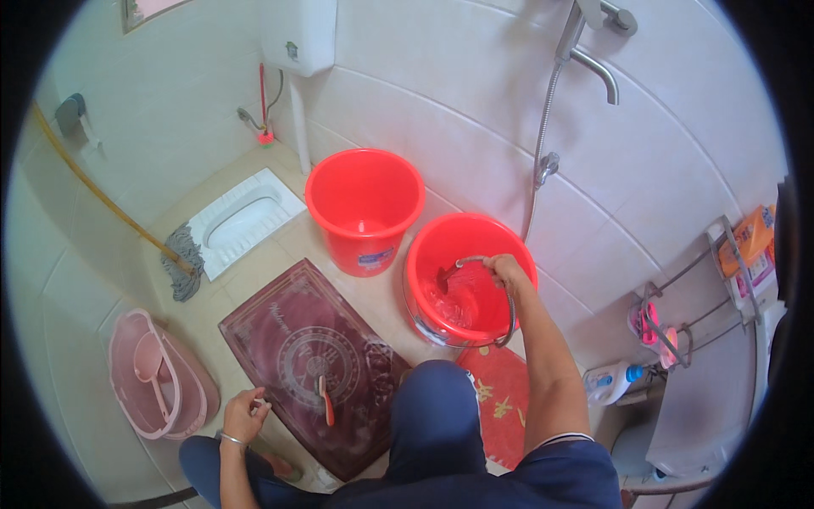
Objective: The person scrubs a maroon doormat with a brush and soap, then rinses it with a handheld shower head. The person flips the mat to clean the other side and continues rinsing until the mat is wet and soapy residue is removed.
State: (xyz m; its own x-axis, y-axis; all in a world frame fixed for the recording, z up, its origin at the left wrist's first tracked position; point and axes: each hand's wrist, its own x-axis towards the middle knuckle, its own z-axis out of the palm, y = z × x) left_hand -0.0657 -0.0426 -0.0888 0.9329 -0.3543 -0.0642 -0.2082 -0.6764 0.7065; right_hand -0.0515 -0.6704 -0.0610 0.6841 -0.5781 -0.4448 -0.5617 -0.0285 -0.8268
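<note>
My right hand (504, 273) grips a metal shower hose (510, 312) over the right-hand red plastic bucket (470, 224). The dark shower head (445, 278) on its end hangs inside that bucket, where water is splashing. My left hand (243, 417), with a bangle at the wrist, holds nothing; its fingers are bent and slightly apart by the left edge of a maroon floor mat (305, 299). Across the wet-looking mat lies a scrubbing brush with an orange-red handle (328, 410).
Another red bucket (364, 248) stands behind. A pink tub (197, 394) holding a dipper (149, 359) sits at left. Beyond are a mop (184, 267) and a squat toilet (245, 216). A red mat (502, 401), a detergent bottle (610, 382) and a wall rack (731, 267) are at right.
</note>
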